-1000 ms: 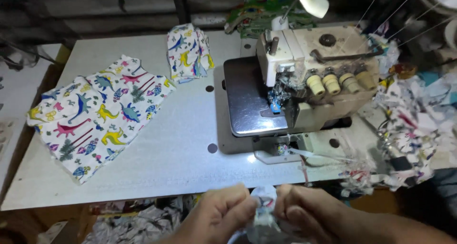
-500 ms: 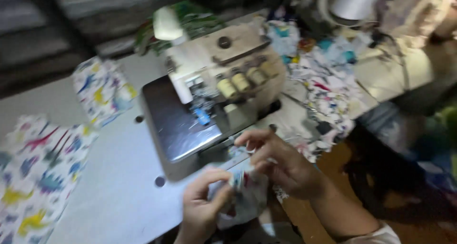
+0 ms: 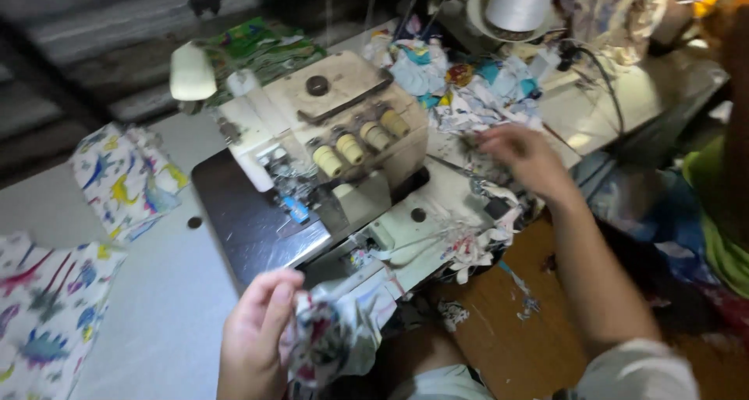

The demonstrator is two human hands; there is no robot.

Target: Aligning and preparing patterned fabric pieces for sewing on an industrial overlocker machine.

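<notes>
One crumpled dinosaur-print fabric piece [image 3: 331, 341] sits bunched in the left hand [image 3: 253, 334]; right hand [image 3: 519, 154] spread over scraps [image 3: 476, 96].

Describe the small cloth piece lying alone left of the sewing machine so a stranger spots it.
Start at the cream sewing machine mid-table. Left of its dark plate lies a small white cloth piece with dinosaur print. Unlike the bigger printed piece nearer the table edge, it is crumpled.

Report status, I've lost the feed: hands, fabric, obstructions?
Left hand gripping bunched printed fabric. Right hand on scrap pile beside sewing machine. Nothing between.
</notes>
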